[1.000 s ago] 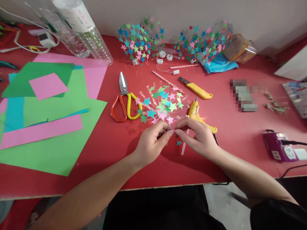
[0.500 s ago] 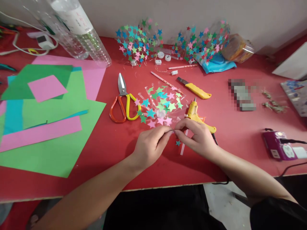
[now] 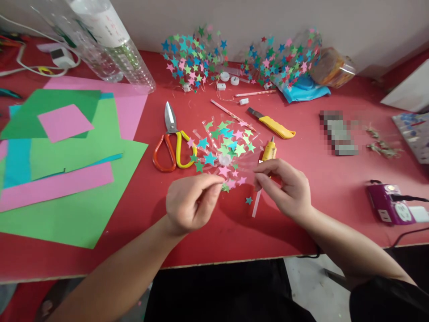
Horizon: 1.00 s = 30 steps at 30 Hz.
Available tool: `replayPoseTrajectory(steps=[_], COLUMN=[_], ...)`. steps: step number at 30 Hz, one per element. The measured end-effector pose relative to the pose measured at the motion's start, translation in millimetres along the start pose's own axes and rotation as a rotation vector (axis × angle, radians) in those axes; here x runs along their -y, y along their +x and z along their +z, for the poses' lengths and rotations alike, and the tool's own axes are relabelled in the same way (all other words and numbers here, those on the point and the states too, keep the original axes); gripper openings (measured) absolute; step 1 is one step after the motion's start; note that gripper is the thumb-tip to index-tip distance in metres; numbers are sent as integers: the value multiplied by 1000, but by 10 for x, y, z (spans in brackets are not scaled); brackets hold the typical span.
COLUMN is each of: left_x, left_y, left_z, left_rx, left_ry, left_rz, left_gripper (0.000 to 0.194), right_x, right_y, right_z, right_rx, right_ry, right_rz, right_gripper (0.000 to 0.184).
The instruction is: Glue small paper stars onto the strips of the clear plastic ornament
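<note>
My left hand is closed in a pinch at the near edge of a clear plastic piece that fans out in strips dotted with coloured paper stars. Whether anything small is between those fingertips is too hard to see. My right hand also pinches thumb to forefinger, partly covering a yellow glue gun; what it holds, if anything, is too small to make out. Between the hands lies a single blue-green star beside a clear glue stick.
Scissors with red and yellow handles lie left of the plastic piece. A yellow utility knife rests behind the glue gun. Coloured paper sheets spread at left, plastic bottles behind them. A purple power adapter sits at right.
My hands, fingertips together half a second ago, have come apart: the left moved left, the right slightly right. Pink and green stars near the left fingertips now show.
</note>
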State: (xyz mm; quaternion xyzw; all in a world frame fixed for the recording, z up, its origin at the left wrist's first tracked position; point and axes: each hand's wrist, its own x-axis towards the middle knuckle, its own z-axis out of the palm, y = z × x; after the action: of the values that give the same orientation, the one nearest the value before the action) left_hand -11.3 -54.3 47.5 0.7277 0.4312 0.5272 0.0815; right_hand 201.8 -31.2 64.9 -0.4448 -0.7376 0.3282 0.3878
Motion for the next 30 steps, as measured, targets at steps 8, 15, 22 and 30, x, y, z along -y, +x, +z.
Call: replayPoseTrajectory(steps=[8,15,22,30], left_x=[264,373,398,413], left_y=[207,250,245,298], left_z=[11,16,9,-47], left_rx=[-290,-242,-268,-299], left_ry=[-308,-424,-438,-432], left_rz=[-375,-488,-508,-505], left_gripper=[19,28,18,42], right_x=[-85,-115,-121,-197], right_y=[138,193,176,209], right_z=[-133,-158,-111,-131], right_rx=[-228,-248,-196,-204], right_ry=[-32,-39,-82,-119], right_rz=[-46,-65,-121,-93], right_gripper=[14,17,19,18])
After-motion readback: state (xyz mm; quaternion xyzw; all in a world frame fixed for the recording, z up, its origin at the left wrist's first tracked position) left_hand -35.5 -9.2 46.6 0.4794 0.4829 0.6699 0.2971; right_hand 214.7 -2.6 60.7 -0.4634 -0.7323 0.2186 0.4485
